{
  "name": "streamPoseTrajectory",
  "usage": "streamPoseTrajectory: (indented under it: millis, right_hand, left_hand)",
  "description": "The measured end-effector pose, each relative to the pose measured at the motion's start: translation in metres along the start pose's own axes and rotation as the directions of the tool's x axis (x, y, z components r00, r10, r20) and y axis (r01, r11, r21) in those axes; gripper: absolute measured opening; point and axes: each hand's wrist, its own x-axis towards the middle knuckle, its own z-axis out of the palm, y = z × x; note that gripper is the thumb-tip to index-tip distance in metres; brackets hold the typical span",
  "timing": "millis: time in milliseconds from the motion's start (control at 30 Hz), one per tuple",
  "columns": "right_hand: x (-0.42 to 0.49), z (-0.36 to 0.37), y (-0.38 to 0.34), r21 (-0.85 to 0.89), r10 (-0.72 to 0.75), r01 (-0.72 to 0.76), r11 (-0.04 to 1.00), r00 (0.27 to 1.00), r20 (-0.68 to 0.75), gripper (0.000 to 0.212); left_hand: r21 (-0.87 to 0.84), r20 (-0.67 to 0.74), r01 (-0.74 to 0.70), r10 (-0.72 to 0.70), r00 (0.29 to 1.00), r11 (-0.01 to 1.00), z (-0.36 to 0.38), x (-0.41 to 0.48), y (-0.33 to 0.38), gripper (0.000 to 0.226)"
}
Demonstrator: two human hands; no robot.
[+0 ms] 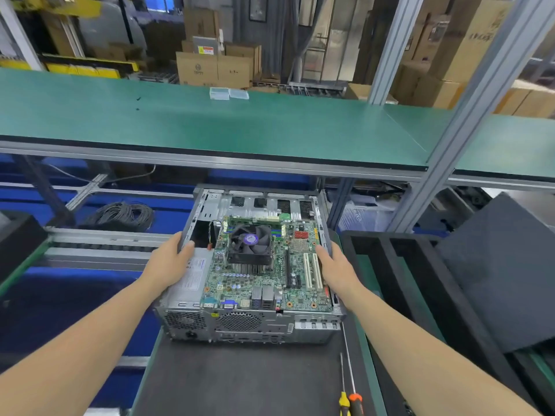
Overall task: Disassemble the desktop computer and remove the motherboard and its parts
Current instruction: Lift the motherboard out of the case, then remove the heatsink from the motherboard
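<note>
An open desktop computer case (249,327) lies on a dark mat, its rear panel facing me. Inside sits the green motherboard (270,283) with a black CPU fan (250,243) on its heatsink. A silver power supply (192,279) fills the left side of the case. My left hand (172,259) grips the case's left wall, thumb hooked over the rim. On the opposite side, my right hand (335,267) holds the right wall, fingers curled over its edge.
Two screwdrivers, one yellow-handled (344,403) and one orange-handled (356,405), lie on the mat (240,382) at the front right. A green shelf (210,127) with small clear boxes (228,94) overhangs the case. Black foam trays (420,280) stand to the right, a cable coil (120,216) at the left.
</note>
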Motion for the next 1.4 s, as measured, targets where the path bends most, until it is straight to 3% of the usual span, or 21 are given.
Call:
streamPoseTrajectory:
  millis: [233,400,467,533,567,600,667,733,800,900,1033,1267,1400]
  right_hand:
    - [0.041,-0.009,-0.009,0.001,-0.010,0.010,1.000,1.000,-0.016,0.054]
    - [0.050,-0.013,-0.014,-0.021,-0.006,0.005,1.000,0.998,-0.059,0.060]
    - [0.045,-0.015,-0.021,-0.094,-0.082,0.066,0.993,0.981,-0.175,0.063]
    - [0.039,-0.014,-0.037,-0.236,-0.273,0.207,0.949,0.917,-0.292,0.061]
    - [0.034,-0.012,-0.050,-0.309,-0.388,0.299,0.903,0.878,-0.281,0.062]
    - [0.030,-0.008,-0.066,-0.360,-0.487,0.398,0.844,0.849,-0.203,0.067]
    - [0.021,0.008,-0.100,-0.416,-0.583,0.565,0.713,0.807,0.097,0.088]
    - [0.015,0.029,-0.125,-0.527,-0.545,0.661,0.534,0.745,0.384,0.115]
    - [0.015,0.046,-0.141,-0.607,-0.440,0.672,0.424,0.739,0.511,0.131]
    - [0.018,0.057,-0.155,-0.656,-0.382,0.604,0.453,0.796,0.469,0.128]
    - [0.012,0.051,-0.160,-0.666,-0.380,0.595,0.450,0.802,0.460,0.125]
    - [-0.044,0.040,-0.153,-0.653,-0.445,0.619,0.436,0.779,0.442,0.127]
    - [-0.093,0.039,-0.144,-0.621,-0.473,0.644,0.447,0.759,0.447,0.126]
  left_hand:
    - [-0.026,0.010,-0.007,0.007,1.000,1.000,0.011,0.036,0.016,0.026]
    - [-0.051,0.005,-0.007,0.007,1.000,0.999,0.018,0.051,0.021,0.037]
    - [-0.076,-0.023,0.008,-0.010,1.000,0.997,0.018,0.048,0.023,0.048]
    - [-0.085,-0.112,-0.037,0.028,0.993,0.996,0.016,0.041,0.026,0.055]
    - [-0.052,-0.173,-0.100,0.090,0.981,0.994,0.015,0.038,0.029,0.053]
    - [0.002,-0.222,-0.173,0.169,0.960,0.985,0.014,0.033,0.033,0.050]
    - [0.059,-0.240,-0.311,0.315,0.918,0.949,0.014,0.026,0.044,0.045]
    - [-0.051,-0.168,-0.375,0.362,0.917,0.926,0.017,0.018,0.060,0.043]
    - [-0.208,-0.065,-0.368,0.362,0.930,0.906,0.024,0.010,0.076,0.045]
    - [-0.381,0.020,-0.272,0.302,0.953,0.884,0.030,-0.001,0.090,0.049]
    - [-0.410,0.051,-0.223,0.267,0.962,0.884,0.030,-0.016,0.093,0.051]
    - [-0.483,-0.106,-0.202,0.172,0.979,0.852,0.017,-0.057,0.105,0.030]
    - [-0.390,-0.244,-0.197,0.105,0.964,0.900,0.005,-0.100,0.105,0.021]
